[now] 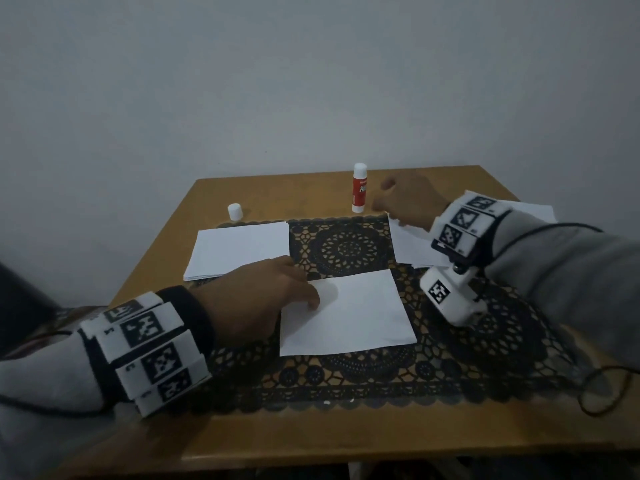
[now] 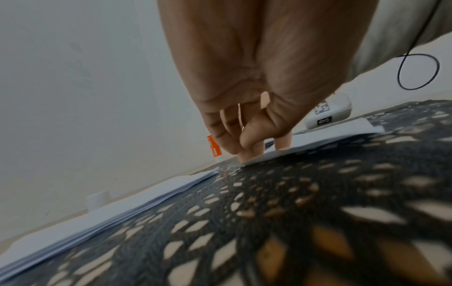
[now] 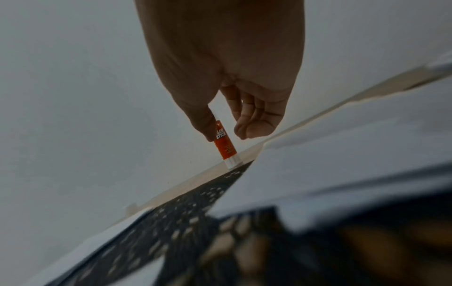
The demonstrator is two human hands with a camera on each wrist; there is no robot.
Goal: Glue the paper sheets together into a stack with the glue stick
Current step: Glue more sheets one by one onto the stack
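Note:
An orange glue stick with a white top stands upright at the back of the table. My right hand hovers just to its right, thumb and fingers apart and loosely curved, not touching the stick. A single white sheet lies on the black lace mat in front of me. My left hand presses its fingertips on that sheet's left edge. A white paper stack sits at the left, and another pile of sheets lies at the right under my right wrist.
The glue stick's white cap stands behind the left stack. A grey wall rises right behind the wooden table. A black cable loops off the table's right side.

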